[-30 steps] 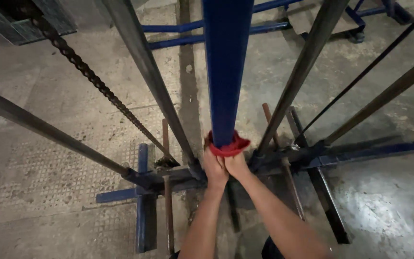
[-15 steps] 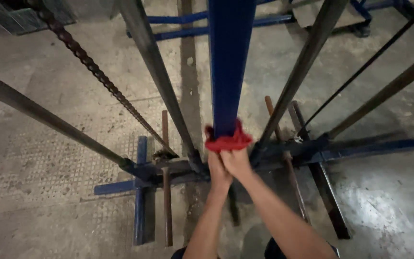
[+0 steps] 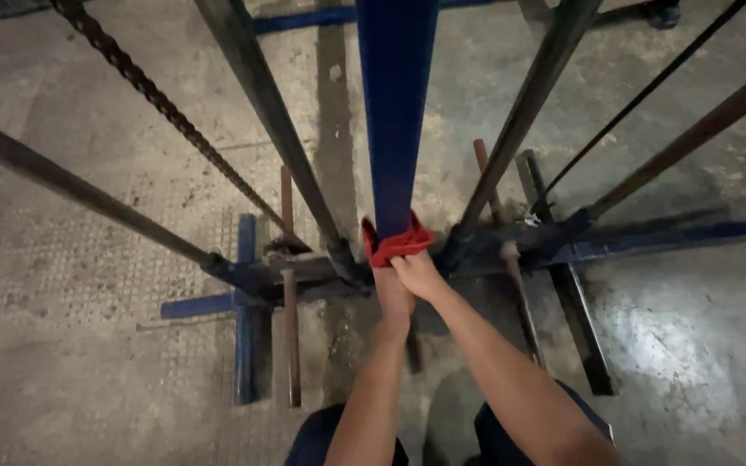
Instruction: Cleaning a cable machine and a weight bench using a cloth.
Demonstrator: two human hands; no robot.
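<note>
Both my hands, left hand (image 3: 393,289) and right hand (image 3: 419,274), are together, clamped on the crumpled red cloth (image 3: 393,243) wrapped round the upright blue metal post (image 3: 395,112), seemingly near its base.

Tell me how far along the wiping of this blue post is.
Done: cannot tell; the blue post above the cloth shows no clear contrast between wiped and unwiped paint. In hand: the left hand and right hand press a red cloth around the post near its foot. Left: only the short stretch below the cloth, down to the blue base frame.
</note>
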